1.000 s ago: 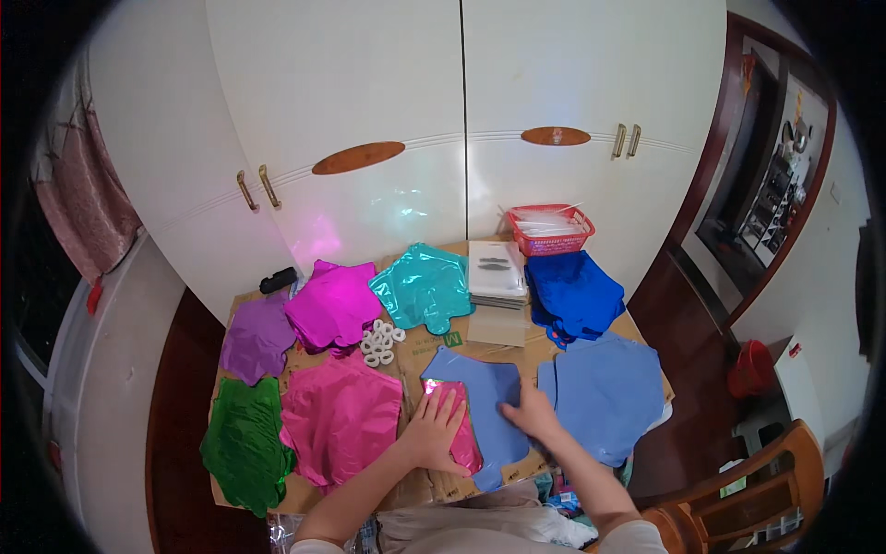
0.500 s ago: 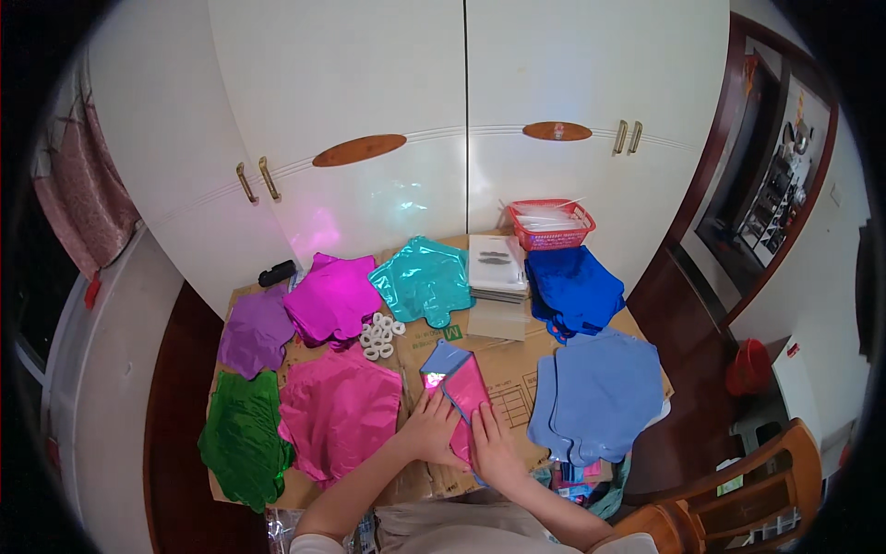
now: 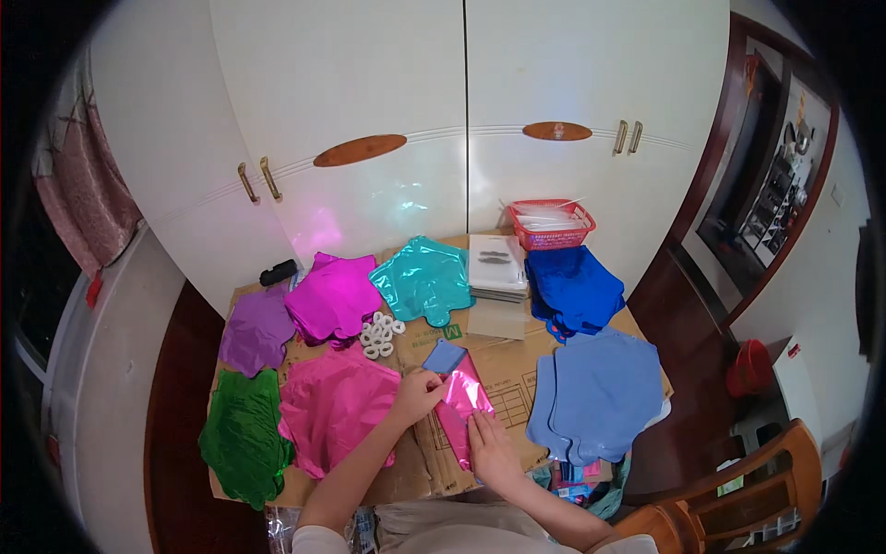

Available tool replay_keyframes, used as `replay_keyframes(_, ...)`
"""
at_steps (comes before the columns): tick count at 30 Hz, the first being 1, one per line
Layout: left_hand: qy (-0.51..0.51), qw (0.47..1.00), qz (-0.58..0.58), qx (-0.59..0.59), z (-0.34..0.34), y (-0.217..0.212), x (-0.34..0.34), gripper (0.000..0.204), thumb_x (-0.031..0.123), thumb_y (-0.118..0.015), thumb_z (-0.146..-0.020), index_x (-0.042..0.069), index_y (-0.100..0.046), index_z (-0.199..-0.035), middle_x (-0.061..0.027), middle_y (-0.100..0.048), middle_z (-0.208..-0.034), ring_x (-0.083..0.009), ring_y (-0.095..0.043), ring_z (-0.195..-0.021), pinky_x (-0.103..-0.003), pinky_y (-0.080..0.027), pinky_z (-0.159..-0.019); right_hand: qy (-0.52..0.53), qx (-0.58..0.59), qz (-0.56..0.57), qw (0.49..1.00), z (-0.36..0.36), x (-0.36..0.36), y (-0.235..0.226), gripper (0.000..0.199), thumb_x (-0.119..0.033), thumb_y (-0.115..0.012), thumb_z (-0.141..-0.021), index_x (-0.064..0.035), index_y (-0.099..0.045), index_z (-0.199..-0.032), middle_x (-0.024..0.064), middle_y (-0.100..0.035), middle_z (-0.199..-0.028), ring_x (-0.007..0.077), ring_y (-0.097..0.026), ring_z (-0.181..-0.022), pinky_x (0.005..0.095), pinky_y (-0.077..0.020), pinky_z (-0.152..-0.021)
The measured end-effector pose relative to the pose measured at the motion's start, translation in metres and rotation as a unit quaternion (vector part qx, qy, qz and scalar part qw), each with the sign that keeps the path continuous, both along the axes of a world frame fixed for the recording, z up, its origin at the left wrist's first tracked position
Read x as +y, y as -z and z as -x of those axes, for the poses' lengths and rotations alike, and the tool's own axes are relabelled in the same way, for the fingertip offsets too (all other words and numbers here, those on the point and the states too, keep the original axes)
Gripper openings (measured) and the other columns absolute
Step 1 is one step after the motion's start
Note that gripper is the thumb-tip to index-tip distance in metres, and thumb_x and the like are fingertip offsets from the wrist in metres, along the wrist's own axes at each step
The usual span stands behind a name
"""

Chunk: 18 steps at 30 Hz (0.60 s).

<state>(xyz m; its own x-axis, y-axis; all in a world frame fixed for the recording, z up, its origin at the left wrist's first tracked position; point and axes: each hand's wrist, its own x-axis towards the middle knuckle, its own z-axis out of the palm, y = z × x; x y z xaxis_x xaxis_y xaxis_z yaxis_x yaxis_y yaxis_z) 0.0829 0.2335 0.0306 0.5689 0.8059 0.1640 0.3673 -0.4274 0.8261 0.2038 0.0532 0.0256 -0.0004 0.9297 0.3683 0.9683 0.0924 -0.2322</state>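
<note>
A folded pink foil balloon [image 3: 464,391] lies in front of me, with a light blue foil balloon [image 3: 444,357] showing at its far end. At its left edge, my left hand [image 3: 418,399] has its fingertips closed on the pink foil. My right hand [image 3: 494,451] rests flat on the near right part of the fold, fingers stretched out. To the left of my left forearm is a pile of flat pink foil balloons [image 3: 337,406]. A pile of light blue ones [image 3: 604,397] lies to the right of my right hand.
Cardboard [image 3: 506,369] covers the table. Around its edges lie green [image 3: 242,439], purple [image 3: 257,331], magenta [image 3: 334,297], teal [image 3: 425,280] and dark blue [image 3: 574,289] foil piles. White tape rings [image 3: 378,334], stacked clear-wrapped cards [image 3: 496,263] and a red basket [image 3: 554,238] stand farther back. A wooden chair [image 3: 738,489] is at right.
My left hand has shifted up and left along the fold to its left edge. The pink foil now covers more of the light blue. My right hand stays about where it was.
</note>
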Motion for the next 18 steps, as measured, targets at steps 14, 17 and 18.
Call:
replay_keyframes(14,0.092,0.992,-0.089,0.003,0.006,0.007,0.017,0.014,0.009,-0.066,-0.058,0.004,-0.053,-0.057,-0.0109,-0.053,-0.065,-0.027,-0.052,-0.076,-0.036,-0.043,-0.064,-0.024,0.031,-0.018,0.999,-0.002,-0.003,0.005,0.046,-0.006,-0.052,-0.074,0.003,-0.052,-0.119,0.0171,-0.053,-0.123,0.0303,-0.048,-0.118,0.0408,-0.0368,-0.1)
replay_keyframes(17,0.107,0.99,-0.096,0.016,0.009,0.013,0.022,0.014,0.008,-0.068,-0.058,0.004,-0.054,-0.059,-0.0101,-0.051,-0.073,-0.0242,-0.051,-0.075,-0.034,-0.043,-0.062,-0.028,0.033,-0.022,0.999,-0.001,-0.003,0.005,0.045,-0.007,-0.053,-0.074,0.0029,-0.053,-0.117,0.017,-0.054,-0.122,0.0305,-0.049,-0.117,0.0405,-0.0376,-0.1)
replay_keyframes(18,0.116,0.988,-0.102,0.022,0.009,0.011,0.022,0.013,0.007,-0.068,-0.059,0.005,-0.055,-0.06,-0.0099,-0.049,-0.078,-0.0229,-0.05,-0.075,-0.032,-0.043,-0.062,-0.028,0.034,-0.022,0.999,-0.002,-0.003,0.005,0.045,-0.007,-0.053,-0.073,0.0029,-0.054,-0.117,0.0171,-0.054,-0.121,0.0306,-0.05,-0.116,0.0404,-0.0378,-0.1)
